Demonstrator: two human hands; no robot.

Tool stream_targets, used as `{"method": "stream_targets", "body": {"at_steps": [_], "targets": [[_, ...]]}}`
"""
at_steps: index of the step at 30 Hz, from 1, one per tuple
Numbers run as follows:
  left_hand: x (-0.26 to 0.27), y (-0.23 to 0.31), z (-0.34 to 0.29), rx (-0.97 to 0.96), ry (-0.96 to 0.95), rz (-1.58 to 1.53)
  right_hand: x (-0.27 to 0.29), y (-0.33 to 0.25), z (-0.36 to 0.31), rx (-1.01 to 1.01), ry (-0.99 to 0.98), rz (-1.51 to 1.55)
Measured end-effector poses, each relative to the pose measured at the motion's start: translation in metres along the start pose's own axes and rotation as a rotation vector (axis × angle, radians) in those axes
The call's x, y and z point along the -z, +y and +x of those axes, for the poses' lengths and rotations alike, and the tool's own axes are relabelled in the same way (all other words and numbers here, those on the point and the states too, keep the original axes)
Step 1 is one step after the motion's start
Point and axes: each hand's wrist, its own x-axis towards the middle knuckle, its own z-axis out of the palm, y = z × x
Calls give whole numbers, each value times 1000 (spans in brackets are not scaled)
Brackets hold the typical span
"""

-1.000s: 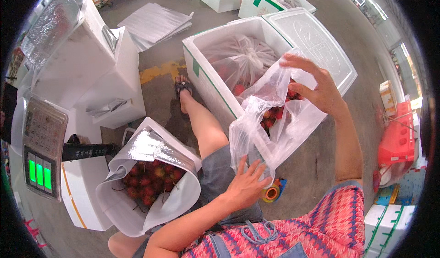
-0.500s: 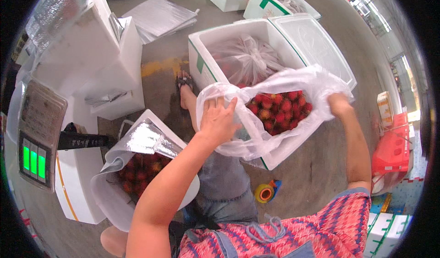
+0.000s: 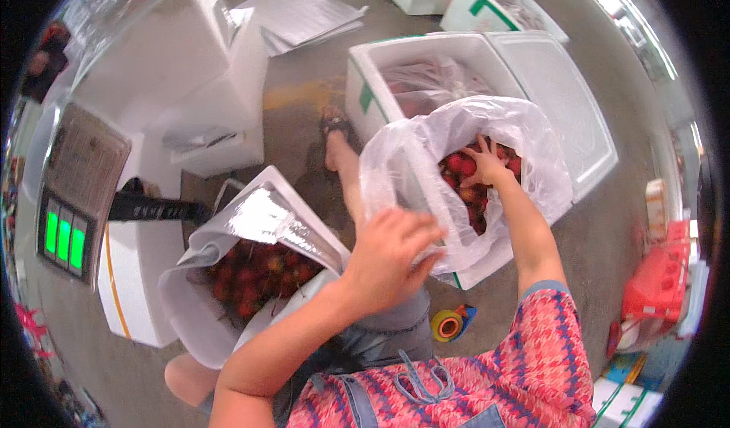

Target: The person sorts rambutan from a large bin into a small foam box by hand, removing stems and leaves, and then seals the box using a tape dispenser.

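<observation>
My right hand [image 3: 487, 163] reaches into a clear plastic bag [image 3: 536, 135], its fingers spread on the red, rough-skinned fruits [image 3: 454, 171], which look like rambutans. The bag lines a white foam box [image 3: 494, 264], its rim folded outward over the sides. My left hand [image 3: 391, 257], a little blurred, hovers by the bag's near left side, fingers loosely apart and nothing visible in them. Left of my legs, a second foam box with a silvery foil liner [image 3: 262, 213] holds more of these fruits [image 3: 255, 280], partly covered by my left forearm.
A scale display [image 3: 67, 234] with green lights stands at the left, near stacked white boxes [image 3: 167, 70]. Beyond the bag, an open foam box [image 3: 372, 85] holds a bagged load, its lid [image 3: 559, 108] alongside. A tape dispenser [image 3: 449, 324] lies on the floor. A red crate [image 3: 658, 280] stands right.
My right hand has left the bag's right rim and moved in onto the fruits. My left hand has let go of the bag's left side and drawn back toward me. The view has shifted.
</observation>
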Motion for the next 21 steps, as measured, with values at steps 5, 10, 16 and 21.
{"method": "stream_targets", "body": {"at_steps": [5,10,16,21], "targets": [[26,30,-115,119,-16,-124,-61,2,-12,137,318,-78],[57,44,-181,374,91,-56,-111,20,-3,-37,448,53],[63,44,-199,473,251,22,-90,2,34,-155,240,-109],[65,38,-207,419,287,34,-118,42,24,-49,543,3]]}}
